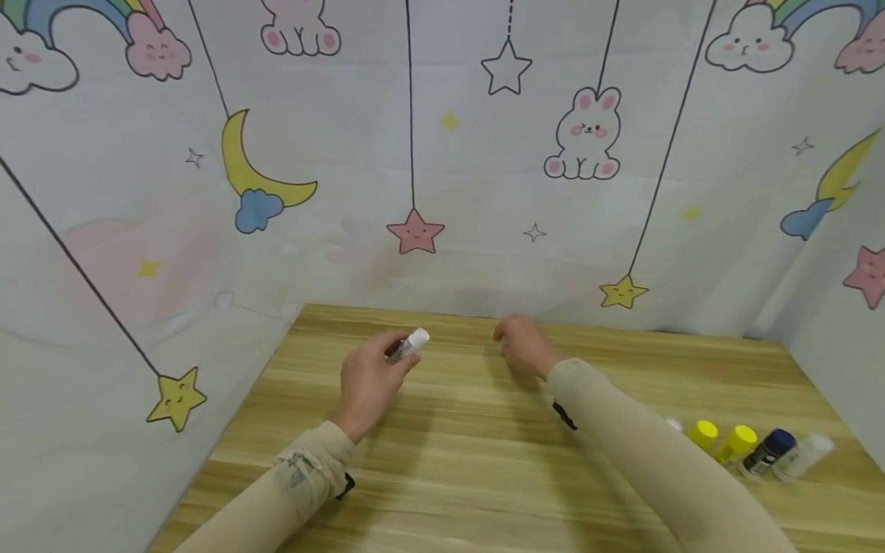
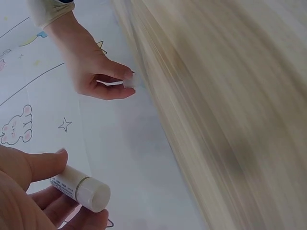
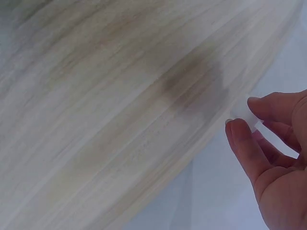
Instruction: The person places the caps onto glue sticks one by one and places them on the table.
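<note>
My left hand (image 1: pixel 373 381) grips a white glue stick (image 2: pixel 79 189) with small dark print on its barrel. The glue stick tilts over the left part of the wooden table, its plain white end pointing away from the palm. Near the table's back edge, my right hand (image 1: pixel 527 348) pinches a small white piece (image 2: pixel 128 81) between thumb and fingertips. Most of that piece is covered by the fingers, and I cannot tell what it is. The two hands are well apart.
On the right of the wooden table (image 1: pixel 461 495) stand two yellow-capped glue sticks (image 1: pixel 736 445), a dark-capped one (image 1: pixel 768 454) and a white one (image 1: pixel 804 457). Another white top (image 1: pixel 673 425) peeks out behind my right sleeve. A patterned cloth (image 1: pixel 478 170) hangs behind the table.
</note>
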{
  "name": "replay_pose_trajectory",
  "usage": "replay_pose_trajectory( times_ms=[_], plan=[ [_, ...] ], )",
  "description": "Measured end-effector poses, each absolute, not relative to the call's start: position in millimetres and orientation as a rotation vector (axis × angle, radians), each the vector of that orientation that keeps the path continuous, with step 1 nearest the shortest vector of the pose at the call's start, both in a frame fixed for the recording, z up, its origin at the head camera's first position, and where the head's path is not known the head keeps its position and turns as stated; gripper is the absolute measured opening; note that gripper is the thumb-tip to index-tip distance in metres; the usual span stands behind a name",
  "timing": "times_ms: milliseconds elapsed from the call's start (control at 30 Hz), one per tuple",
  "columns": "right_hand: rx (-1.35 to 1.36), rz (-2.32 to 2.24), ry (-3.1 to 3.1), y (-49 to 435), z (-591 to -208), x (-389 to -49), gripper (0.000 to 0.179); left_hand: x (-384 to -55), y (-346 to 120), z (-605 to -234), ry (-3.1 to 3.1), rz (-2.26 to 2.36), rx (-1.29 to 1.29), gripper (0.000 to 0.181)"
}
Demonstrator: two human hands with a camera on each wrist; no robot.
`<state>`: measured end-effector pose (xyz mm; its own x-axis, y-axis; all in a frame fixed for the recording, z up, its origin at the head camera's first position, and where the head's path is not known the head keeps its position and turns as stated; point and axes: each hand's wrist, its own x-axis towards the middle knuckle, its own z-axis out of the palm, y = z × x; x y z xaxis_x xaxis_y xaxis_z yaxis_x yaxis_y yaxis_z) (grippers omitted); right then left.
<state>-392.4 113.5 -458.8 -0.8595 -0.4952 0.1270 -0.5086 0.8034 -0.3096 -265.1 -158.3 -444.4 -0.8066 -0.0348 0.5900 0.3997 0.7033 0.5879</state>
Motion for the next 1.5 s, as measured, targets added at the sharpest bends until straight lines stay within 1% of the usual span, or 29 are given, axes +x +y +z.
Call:
replay_pose_trajectory(
  times_ms=[400,800,1233,1500],
  plan=[
    [0.771,0.537,-2.932,123.1,-433.2,-377.2,0.028,-268.1,-154.0,-443.4,-2.333,-0.975,-0.289,0.030],
    [0.728,0.574,-2.918,138.5,-423.0,-361.5,0.029,-268.5,-145.2,-443.1,-2.332,-0.962,-0.318,0.033],
    [0.742,0.599,-2.854,144.3,-402.6,-342.1,0.027,-271.3,-132.3,-445.3,-2.312,-0.950,-0.341,0.030],
    [0.714,0.629,-2.792,149.7,-401.3,-330.0,0.025,-269.8,-124.1,-448.5,-2.305,-0.954,-0.360,0.030]
  ],
)
